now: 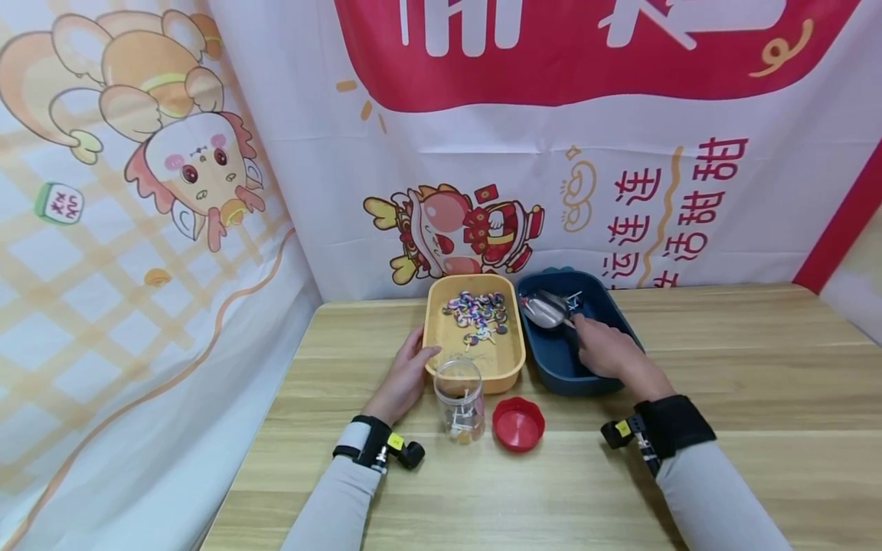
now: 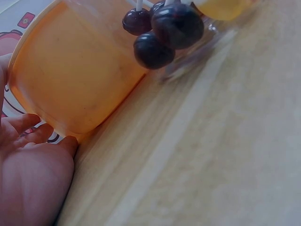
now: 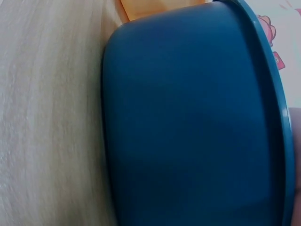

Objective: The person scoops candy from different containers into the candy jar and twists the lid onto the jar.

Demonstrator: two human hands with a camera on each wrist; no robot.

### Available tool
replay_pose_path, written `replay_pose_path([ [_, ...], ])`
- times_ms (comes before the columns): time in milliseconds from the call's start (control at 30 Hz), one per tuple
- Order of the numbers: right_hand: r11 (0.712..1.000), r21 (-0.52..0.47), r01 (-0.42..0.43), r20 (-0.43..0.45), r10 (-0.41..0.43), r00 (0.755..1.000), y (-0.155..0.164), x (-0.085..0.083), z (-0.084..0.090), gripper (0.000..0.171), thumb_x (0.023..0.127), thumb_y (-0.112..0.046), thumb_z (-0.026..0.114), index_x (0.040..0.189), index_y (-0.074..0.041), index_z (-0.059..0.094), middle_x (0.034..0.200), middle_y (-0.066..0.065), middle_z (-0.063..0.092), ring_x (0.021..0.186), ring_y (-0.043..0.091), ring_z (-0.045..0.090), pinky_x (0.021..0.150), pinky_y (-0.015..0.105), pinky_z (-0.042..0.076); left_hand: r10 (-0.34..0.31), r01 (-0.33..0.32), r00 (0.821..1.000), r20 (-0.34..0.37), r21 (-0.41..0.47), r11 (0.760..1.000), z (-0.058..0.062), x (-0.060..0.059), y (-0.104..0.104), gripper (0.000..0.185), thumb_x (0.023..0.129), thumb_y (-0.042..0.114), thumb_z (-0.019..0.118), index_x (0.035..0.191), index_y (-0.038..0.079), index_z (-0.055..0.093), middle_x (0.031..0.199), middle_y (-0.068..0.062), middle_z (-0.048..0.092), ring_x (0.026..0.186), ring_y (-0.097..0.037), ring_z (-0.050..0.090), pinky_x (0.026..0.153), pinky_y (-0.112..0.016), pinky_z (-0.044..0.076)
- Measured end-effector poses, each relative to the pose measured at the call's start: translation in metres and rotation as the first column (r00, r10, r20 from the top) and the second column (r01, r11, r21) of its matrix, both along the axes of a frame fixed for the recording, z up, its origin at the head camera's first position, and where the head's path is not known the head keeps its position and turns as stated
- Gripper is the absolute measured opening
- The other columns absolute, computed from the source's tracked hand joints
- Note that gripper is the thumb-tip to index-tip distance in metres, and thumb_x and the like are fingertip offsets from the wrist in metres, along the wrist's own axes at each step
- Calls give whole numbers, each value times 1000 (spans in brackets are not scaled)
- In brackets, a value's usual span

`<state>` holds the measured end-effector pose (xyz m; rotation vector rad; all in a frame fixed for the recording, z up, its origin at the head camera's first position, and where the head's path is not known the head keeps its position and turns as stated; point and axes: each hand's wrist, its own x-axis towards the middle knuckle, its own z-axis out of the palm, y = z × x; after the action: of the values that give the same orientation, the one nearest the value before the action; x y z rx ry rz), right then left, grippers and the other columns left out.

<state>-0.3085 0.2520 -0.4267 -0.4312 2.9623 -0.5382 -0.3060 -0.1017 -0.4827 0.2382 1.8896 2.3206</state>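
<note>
A yellow tray (image 1: 506,360) holds several colourful lollipops (image 1: 478,311). My left hand (image 1: 408,373) rests with straight fingers against the tray's left wall (image 2: 70,84). In front of the tray stands a clear jar (image 1: 459,398) with a few lollipops (image 2: 162,30) inside, and a red lid (image 1: 518,423) lies beside it. My right hand (image 1: 606,348) reaches into the blue tray (image 1: 551,375) and grips the handle of a metal scoop (image 1: 544,308). The right wrist view shows only the blue tray's outer wall (image 3: 188,117).
The trays sit side by side at the back of a wooden table (image 1: 723,367). A printed cloth backdrop (image 1: 482,153) hangs behind and along the left side. Bare tabletop lies to the right and along the front.
</note>
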Motion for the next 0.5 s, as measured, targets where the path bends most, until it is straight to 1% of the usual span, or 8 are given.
replay_pose_path([
  [233, 998, -64, -1, -50, -2, 999, 4, 0, -1, 32, 102, -6, 47, 132, 4, 47, 96, 13, 57, 81, 28, 54, 68, 40, 47, -15, 15, 1000, -9, 0, 1000, -2, 1, -1, 69, 102, 7, 52, 163, 8, 20, 170, -15, 15, 156, -28, 20, 126, -41, 23],
  [333, 993, -122, -6, -68, -2, 998, 6, -1, 0, 31, 104, -7, 46, 132, 4, 47, 99, 14, 57, 83, 29, 55, 69, 39, 46, -15, 15, 1000, -8, -3, 1000, -1, 1, -1, 69, 102, 7, 52, 163, 8, 20, 170, -15, 15, 156, -29, 20, 126, -41, 23],
  [500, 978, -203, -51, -152, 20, 988, 9, 0, 9, 31, 105, -7, 46, 134, 6, 48, 103, 17, 60, 85, 29, 55, 72, 40, 46, -7, 7, 1000, 2, 8, 1000, 0, 1, -1, 69, 102, 6, 51, 163, 8, 19, 171, -14, 15, 156, -28, 19, 126, -40, 23],
])
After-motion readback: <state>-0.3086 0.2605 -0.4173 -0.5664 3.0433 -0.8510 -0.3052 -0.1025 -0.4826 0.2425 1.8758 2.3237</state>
